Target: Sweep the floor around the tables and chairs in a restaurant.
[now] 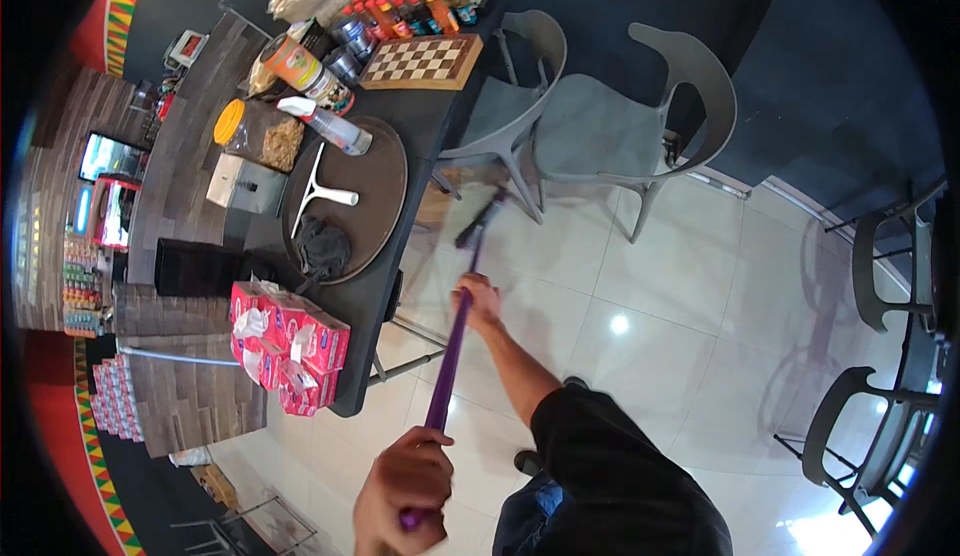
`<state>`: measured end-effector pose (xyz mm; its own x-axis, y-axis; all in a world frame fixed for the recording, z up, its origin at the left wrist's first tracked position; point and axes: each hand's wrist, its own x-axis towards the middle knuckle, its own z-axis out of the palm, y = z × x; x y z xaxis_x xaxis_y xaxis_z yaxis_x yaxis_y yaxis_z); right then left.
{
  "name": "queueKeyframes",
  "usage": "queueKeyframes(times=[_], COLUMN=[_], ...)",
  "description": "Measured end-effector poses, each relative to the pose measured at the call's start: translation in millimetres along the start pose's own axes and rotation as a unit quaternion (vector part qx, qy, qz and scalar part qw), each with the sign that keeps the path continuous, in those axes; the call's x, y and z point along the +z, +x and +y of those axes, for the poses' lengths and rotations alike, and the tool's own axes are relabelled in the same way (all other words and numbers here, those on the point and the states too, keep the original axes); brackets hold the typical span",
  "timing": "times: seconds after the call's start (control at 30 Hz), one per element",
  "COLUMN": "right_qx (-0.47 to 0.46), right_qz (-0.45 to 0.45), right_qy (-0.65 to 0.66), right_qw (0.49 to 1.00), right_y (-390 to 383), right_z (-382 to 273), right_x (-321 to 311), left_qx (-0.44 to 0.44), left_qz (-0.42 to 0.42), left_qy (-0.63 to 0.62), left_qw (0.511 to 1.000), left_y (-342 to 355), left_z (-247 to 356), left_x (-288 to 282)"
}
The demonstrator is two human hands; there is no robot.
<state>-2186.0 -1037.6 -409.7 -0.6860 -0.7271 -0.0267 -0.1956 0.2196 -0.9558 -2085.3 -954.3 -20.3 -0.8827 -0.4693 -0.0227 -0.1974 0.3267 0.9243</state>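
A broom with a purple handle [450,366] slants away from me across the tiled floor. Its dark bristle head [480,218] lies against the floor tiles, beside the legs of a grey chair [500,126] at the table. My left hand [405,486] is closed around the top end of the handle, close to the lower edge of the view. Farther down, my right hand [478,301] wraps round the handle nearer the bristles, its arm in a black sleeve.
A dark table [350,381] stands left, bearing a round brown tray [385,221] with a spray bottle [335,128], a white squeegee [318,192] and a dark cloth [322,248]. Pink tissue packs [318,341] sit near its corner. Another grey chair [610,131] stands by the wall; more chairs are right.
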Motion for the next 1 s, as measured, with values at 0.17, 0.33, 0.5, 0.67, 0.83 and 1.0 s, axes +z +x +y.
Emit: queueKeyframes(times=[0.17,0.33,0.5,0.67,0.83,1.0], right_qx=[0.042,-0.091,-0.206,-0.347,-0.409,-0.381], right_qz=[-0.078,-0.202,-0.397,-0.462,-0.553,-0.699], right_qy=[-0.114,-0.172,-0.140,-0.118,-0.169,-0.164], right_qw=[0.990,0.960,0.883,0.808,0.706,0.583], right_y=[-139,-193,-153,-34,4,-100], right_z=[-13,-43,-86,-53,42,26], right_x=[-50,-102,-95,-4,47,-76], left_qx=[0.082,0.142,0.118,0.013,-0.050,-0.267], left_qz=[0.066,0.253,0.418,0.668,0.578,0.735], left_qy=[-0.132,-0.208,-0.207,-0.219,-0.194,-0.191], left_qw=[0.986,0.934,0.877,0.711,0.791,0.593], left_y=[-87,-159,-232,-164,-81,-98], left_z=[25,49,89,21,-68,93], left_x=[8,-3,32,110,213,258])
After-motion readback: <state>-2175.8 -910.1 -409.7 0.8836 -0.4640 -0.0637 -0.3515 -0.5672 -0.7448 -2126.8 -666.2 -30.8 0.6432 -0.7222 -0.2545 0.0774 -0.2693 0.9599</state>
